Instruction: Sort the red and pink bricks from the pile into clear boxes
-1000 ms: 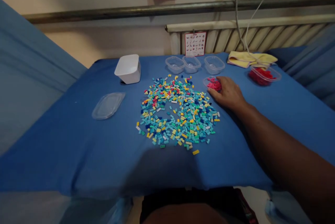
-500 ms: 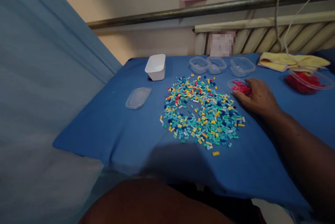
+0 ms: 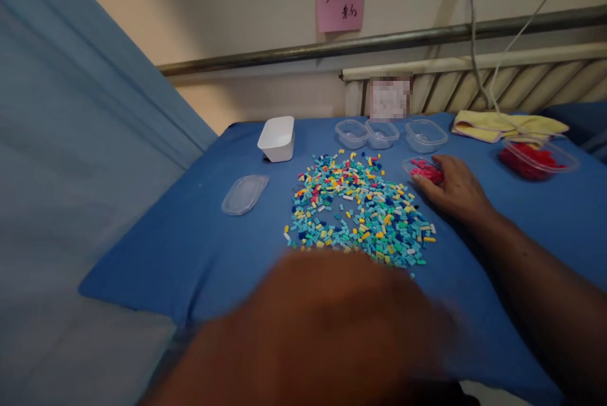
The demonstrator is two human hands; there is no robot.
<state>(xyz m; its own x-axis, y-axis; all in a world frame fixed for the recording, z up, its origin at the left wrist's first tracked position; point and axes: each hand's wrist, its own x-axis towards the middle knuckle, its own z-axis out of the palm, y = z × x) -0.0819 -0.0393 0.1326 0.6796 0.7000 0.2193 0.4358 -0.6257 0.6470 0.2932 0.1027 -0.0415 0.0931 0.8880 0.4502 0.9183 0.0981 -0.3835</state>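
A spread of small building bricks [image 3: 389, 222], mostly turquoise with yellow, green, dark blue, white and some red ones, lies on the blue cloth. At its right edge my right hand [image 3: 455, 191] curls round a shallow clear plastic container [image 3: 406, 167], thumb in front and fingers behind. Pinkish-red bricks [image 3: 427, 171] are heaped in that container. My left hand [image 3: 332, 324] looms large and smeared by motion in the foreground, above the near side of the brick spread. Its fingers cannot be made out, and it hides the nearest bricks.
Behind the bricks stand clear tubs [image 3: 425, 136] and a white tub [image 3: 277, 139]. A clear lid [image 3: 245, 195] lies left. To the right are a clear container of red pieces [image 3: 531, 160] and a yellow cloth [image 3: 509, 126]. A blue curtain [image 3: 95, 109] hangs at left.
My left hand has come up from below into the foreground, over the near bricks. My right hand remains at the container of red bricks. The view has tilted up slightly.
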